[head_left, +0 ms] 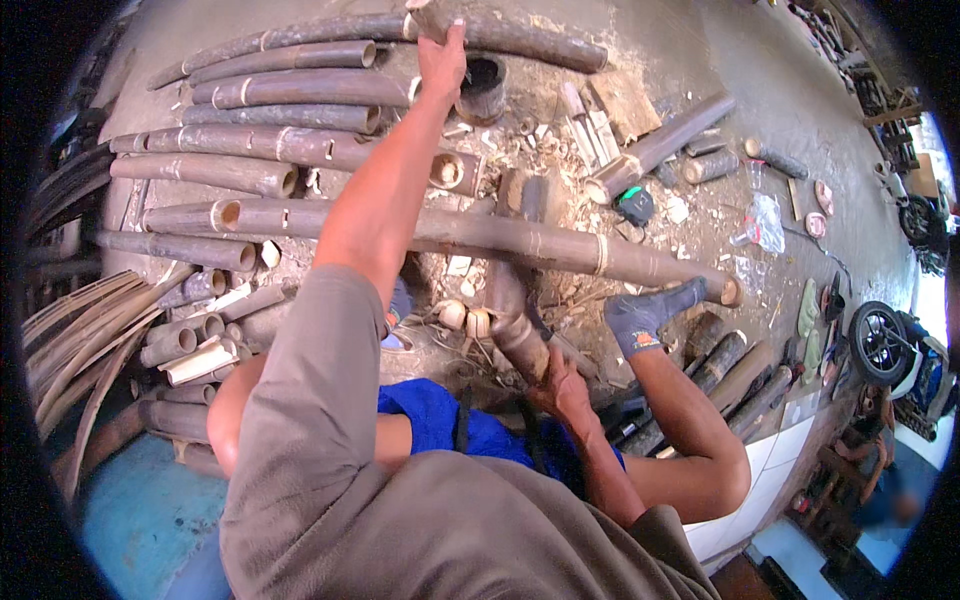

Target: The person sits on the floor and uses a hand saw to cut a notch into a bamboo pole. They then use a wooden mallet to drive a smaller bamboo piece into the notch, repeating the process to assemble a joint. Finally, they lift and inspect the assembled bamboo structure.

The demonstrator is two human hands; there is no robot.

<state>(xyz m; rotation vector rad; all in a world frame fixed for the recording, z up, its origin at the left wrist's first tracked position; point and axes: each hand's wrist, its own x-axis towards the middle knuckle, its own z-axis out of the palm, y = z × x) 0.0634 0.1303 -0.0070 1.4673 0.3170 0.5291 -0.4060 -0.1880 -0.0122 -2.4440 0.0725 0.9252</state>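
Observation:
My left arm reaches far forward, and my left hand (441, 68) is closed on a short bamboo piece (428, 18) at the top of the view. Close to my body, my right hand (562, 386) is wrapped round the near end of a dark bamboo length (518, 335). Across the middle lies a long bamboo pole (540, 243), passing over that dark length. My right foot, in a grey sock (650, 315), rests against the pole near its right end. Beyond my left wrist stands a dark round container (483, 92).
Several cut bamboo poles (300, 88) lie side by side at left, with split strips (95, 345) nearer. Wood chips litter the floor. A black and green tape measure (634, 205), a clear plastic bag (767, 222) and a wheel (880, 343) are at right. Another person (880, 460) appears there.

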